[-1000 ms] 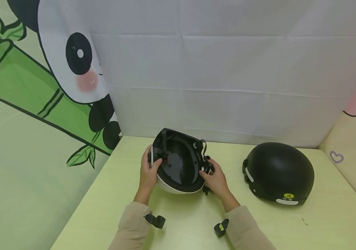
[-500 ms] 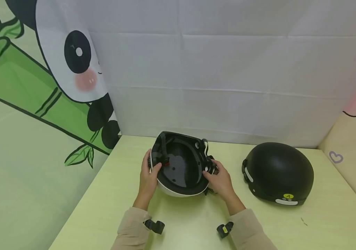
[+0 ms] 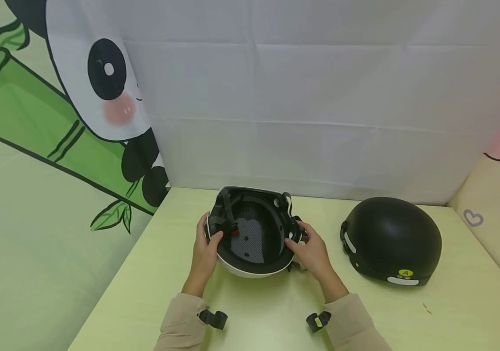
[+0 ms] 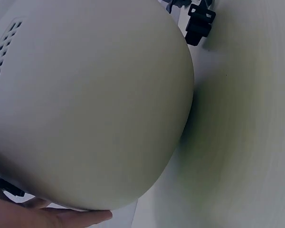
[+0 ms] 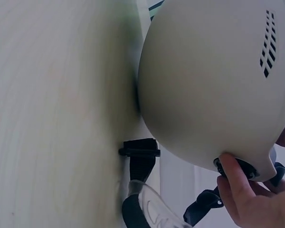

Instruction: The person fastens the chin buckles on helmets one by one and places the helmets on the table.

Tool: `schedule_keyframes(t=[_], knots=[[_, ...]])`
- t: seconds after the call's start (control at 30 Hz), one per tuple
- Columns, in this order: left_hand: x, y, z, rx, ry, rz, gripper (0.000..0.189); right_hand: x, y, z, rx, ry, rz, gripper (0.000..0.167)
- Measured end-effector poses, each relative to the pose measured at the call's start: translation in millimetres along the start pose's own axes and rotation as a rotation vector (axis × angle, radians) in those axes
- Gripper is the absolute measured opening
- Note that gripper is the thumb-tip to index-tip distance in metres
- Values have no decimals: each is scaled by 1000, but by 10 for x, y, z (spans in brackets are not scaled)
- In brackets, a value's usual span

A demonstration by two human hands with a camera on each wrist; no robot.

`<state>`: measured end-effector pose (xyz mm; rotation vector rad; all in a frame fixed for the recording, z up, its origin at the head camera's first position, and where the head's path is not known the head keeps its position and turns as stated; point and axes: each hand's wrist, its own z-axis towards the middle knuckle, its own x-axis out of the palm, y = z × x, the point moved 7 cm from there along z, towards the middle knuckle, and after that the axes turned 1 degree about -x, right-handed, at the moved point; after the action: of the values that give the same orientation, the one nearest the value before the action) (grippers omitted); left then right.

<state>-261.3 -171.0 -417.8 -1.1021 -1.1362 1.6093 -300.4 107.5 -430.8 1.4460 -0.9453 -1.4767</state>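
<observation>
Between both hands is a white helmet, turned upside down so its black padded inside faces up. My left hand grips the left rim, thumb over the edge and fingers along the outer shell. On the right rim, my right hand pinches the edge near a black fitting. The right wrist view shows its fingers against that fitting on the smooth shell. A black strap with a buckle hangs down beside the shell. In the left wrist view the shell bulges close above the table.
A black helmet with a yellow round sticker sits dome up on the table to the right. Behind the table hangs a white cloth, with a panda print at the left.
The white helmet has lowered a little and levelled out, its inside turning more upward. Both hands have kept their hold and moved with it. The black helmet stays put.
</observation>
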Motion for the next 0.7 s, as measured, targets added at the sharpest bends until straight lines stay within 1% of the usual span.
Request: schedule_keyframes(t=[0.27, 0.37, 0.5, 0.7], knots=[[-22, 76, -50, -25, 24, -24, 58, -20, 58, -75, -2, 37, -12, 62], [-27, 129, -54, -45, 35, -45, 58, -30, 85, -97, -27, 48, -14, 63], [-34, 180, -59, -58, 41, -35, 59, -44, 88, -114, -41, 53, -19, 63], [-42, 186, -90, -56, 58, -30, 59, -47, 75, -126, -34, 60, -8, 63]])
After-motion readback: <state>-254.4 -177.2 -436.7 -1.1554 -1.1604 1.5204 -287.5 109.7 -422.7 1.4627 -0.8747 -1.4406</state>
